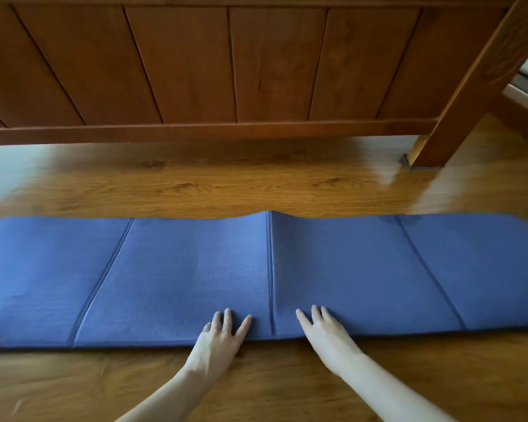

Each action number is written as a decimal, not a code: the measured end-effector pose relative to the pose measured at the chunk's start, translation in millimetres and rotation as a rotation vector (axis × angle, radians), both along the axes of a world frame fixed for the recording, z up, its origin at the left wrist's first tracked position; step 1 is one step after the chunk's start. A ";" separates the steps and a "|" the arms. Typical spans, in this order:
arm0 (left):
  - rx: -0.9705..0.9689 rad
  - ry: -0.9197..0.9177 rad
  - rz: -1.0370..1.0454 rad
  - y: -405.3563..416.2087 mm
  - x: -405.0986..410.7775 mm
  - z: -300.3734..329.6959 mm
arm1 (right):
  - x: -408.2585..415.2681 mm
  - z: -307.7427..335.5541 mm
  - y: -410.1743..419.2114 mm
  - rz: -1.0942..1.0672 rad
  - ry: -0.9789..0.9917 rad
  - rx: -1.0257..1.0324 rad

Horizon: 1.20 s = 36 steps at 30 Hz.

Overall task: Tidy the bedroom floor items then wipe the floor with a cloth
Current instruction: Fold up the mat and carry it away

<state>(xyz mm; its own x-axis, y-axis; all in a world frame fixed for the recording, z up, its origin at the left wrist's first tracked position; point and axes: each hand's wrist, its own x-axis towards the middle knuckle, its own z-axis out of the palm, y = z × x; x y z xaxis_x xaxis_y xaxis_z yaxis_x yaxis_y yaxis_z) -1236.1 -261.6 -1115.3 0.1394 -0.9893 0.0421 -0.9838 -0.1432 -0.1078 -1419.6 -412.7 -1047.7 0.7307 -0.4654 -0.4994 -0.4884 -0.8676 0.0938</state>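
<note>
Both hands lay on blue mat [177,278] near edge. Left hand [218,342] & right hand [326,336] fingers straight, spread, gripping nothing. Mat flat on floor [256,184] by bed [195,71].

Wooden bed frame [214,71] with a corner leg [457,117] on the right.

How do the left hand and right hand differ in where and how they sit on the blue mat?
The left hand lies left of the mat's middle fold, the right hand right of it. The left hand's fingers spread wider; the right hand's sit closer together. Both rest flat, fingers straight, on the near edge of the blue mat.
</note>
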 end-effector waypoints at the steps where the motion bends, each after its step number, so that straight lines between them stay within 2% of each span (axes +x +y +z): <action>1: -0.004 0.012 -0.014 -0.6 -4.9 -0.9 | -5.7 -3.4 0.2 -0.014 -0.016 0.007; 5: -0.058 0.153 -0.032 -1.1 -7.2 -4.1 | -21.7 -16.7 -0.8 -0.090 -0.137 0.118; 7: -0.088 0.216 -0.042 -4.5 -5.2 1.9 | -30.4 -15.9 -2.3 -0.188 -0.304 0.238; 9: -0.069 0.270 -0.008 -14.1 -5.1 9.1 | -39.1 -15.1 -1.5 -0.327 -0.552 0.262; 11: -0.097 0.278 0.072 -25.0 -11.1 12.8 | -48.1 -20.2 2.2 -0.600 -0.863 0.155; 13: -0.113 0.327 0.157 -34.7 -18.7 13.2 | -56.7 -22.8 3.9 -1.074 -1.058 0.161; 15: -0.125 0.316 0.183 -41.0 -22.7 10.8 | -60.6 -21.9 0.1 -1.461 -1.104 0.275; 22: 0.014 0.318 0.198 -43.8 -17.3 0.3 | -51.3 -14.1 -27.9 -2.100 -1.260 0.363; 25: 0.075 0.334 0.232 -47.2 -15.9 1.4 | -59.5 -13.9 -44.2 -2.196 -1.415 0.396; 28: 0.089 0.370 0.248 -50.6 -17.2 4.9 | -79.5 -14.8 -66.7 -2.280 -1.490 0.363; 30: 0.112 0.350 0.232 -53.4 -15.2 8.2 | -90.5 -15.4 -79.6 -2.338 -1.534 0.422; 36: 0.234 0.289 0.232 -60.1 -10.1 15.6 | -107.0 1.2 -89.7 -2.150 -1.615 0.776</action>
